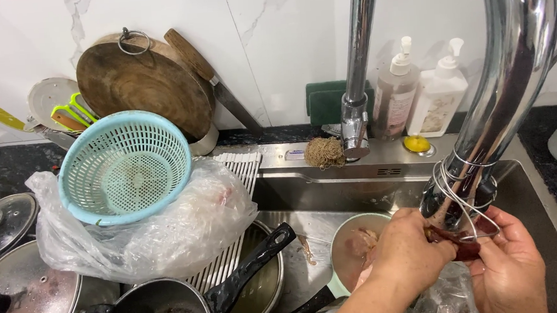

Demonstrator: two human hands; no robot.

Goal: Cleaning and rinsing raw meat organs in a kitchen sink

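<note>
Sink (332,188): stainless steel basin filling the lower middle of the frame, with a black counter on either side.
Tap (506,91): big chrome spout curving down the right side, its mouth just above the hands; a second chrome pipe (358,68) stands upright at centre.
Plastic bag (167,237): crumpled clear bag at lower left, lying over a white ridged drain rack.
Colander (124,167): pale blue basket tilted on its side on top of the bag.
Chopping board (145,84): round, dark wood, leaning on the marble wall at upper left.
Pots: glass lids at the far lower left, a black-handled pan (235,285) at bottom centre.
Bowl (345,249): pale green, in the basin just left of the hands, with pinkish meat inside.
Soap bottles (416,93): two pump bottles against the wall, right of centre.
Left hand (406,248): clenched around one end of the meat piece, knuckles up.
Right hand (507,268): fingers curled on the other end.
Meat piece (463,247): dark red strip, stretched between both hands directly under the tap's mouth, lower right of the frame.
</note>
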